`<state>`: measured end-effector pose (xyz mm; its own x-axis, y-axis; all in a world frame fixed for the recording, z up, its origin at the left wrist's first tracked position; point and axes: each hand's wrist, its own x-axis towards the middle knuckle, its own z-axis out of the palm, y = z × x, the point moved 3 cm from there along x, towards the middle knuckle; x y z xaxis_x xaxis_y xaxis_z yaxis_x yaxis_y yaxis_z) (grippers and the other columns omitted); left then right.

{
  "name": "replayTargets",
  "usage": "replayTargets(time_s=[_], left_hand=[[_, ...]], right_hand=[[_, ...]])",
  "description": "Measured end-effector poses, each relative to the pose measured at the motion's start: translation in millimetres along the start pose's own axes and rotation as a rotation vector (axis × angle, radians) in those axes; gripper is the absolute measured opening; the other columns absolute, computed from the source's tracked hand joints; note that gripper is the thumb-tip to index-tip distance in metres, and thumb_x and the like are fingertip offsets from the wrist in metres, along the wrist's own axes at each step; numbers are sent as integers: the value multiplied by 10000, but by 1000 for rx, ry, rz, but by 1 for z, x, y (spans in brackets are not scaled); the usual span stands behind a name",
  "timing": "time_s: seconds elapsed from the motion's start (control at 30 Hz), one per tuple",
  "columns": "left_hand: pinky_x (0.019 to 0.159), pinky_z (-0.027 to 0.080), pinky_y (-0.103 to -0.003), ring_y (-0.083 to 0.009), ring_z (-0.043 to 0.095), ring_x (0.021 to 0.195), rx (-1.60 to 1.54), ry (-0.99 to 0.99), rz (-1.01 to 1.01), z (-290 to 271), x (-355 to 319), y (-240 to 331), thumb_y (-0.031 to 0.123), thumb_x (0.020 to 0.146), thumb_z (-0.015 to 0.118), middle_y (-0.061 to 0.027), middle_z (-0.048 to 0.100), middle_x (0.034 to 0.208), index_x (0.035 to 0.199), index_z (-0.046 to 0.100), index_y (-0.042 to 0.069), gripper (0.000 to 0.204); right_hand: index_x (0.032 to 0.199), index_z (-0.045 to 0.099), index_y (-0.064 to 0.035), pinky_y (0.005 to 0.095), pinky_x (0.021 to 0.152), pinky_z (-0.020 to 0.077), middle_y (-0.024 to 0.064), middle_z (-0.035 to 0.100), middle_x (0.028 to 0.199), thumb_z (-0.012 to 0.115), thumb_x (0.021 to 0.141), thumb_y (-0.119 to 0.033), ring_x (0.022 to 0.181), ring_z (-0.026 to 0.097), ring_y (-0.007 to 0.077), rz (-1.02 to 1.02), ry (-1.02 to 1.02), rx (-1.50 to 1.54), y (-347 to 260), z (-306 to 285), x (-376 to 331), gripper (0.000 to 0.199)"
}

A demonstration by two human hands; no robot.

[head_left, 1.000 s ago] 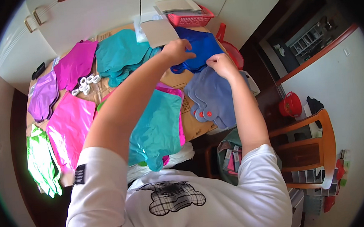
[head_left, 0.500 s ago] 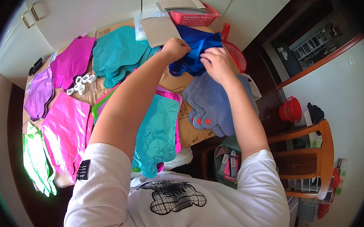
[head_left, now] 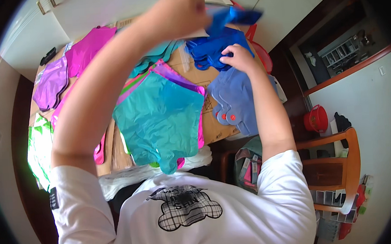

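Observation:
My left hand, blurred by motion, is raised over the far side of the table with its fingers closed on a shiny blue foil balloon, flat and uninflated. Below it lies a stack of similar blue foil balloons. At the right edge of that stack is my right hand, thumb and forefinger curved and apart, with nothing visible between them. Under my right wrist spreads a pile of grey-blue flat balloons with small red marks. Nearest my body, a teal foil balloon tops a stack with pink and purple edges.
Cardboard covers the table. Purple balloons, magenta ones and a green-and-white one lie at left. A red bucket and a wooden chair stand at right. White cabinets rise behind.
My left hand has risen up and away from the stack, carrying a blue balloon. My right hand has stayed near the stack, its fingers now off the lifted balloon. My view has shifted slightly.

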<state>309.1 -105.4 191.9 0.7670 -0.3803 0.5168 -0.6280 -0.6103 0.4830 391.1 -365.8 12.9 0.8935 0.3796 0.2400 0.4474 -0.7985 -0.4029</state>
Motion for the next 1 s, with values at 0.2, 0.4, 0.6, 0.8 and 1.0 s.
replayTargets(time_s=[0.2,0.4,0.6,0.8,1.0], left_hand=[[631,480,-440,-368,571,679,-54,-203,-180,40,-193,31,49,732,605,-189,550,732,679,540,-15,106],[659,502,-398,-340,605,708,-62,-241,-423,60,-255,10,138,781,657,-174,591,767,746,608,-24,173],[657,498,-374,-281,628,715,-118,-339,-443,45,-219,19,309,811,712,-175,641,804,796,671,-24,336],[724,518,-408,-345,653,792,-166,-149,-137,75,-134,8,285,826,661,-180,668,818,839,675,-7,293],[839,523,-362,-296,665,954,-227,-360,-232,168,-72,-8,251,817,672,-171,680,1049,1051,687,35,319]], right_hand=[[848,696,-40,379,746,504,143,686,886,680,813,-250,849,655,297,92,291,51,-13,-29,-28,213],[800,658,-25,412,734,507,175,682,855,749,716,-499,821,654,324,530,-24,-235,-65,-52,-111,490],[814,661,0,380,710,510,166,689,819,771,745,-413,778,664,294,631,54,-17,-32,-10,-141,434],[811,702,-14,356,709,514,155,700,780,757,753,-254,744,678,265,621,149,138,-29,-13,-142,253],[800,706,-29,347,699,517,137,706,777,736,744,-241,757,685,267,609,200,169,-36,-12,-143,221]])
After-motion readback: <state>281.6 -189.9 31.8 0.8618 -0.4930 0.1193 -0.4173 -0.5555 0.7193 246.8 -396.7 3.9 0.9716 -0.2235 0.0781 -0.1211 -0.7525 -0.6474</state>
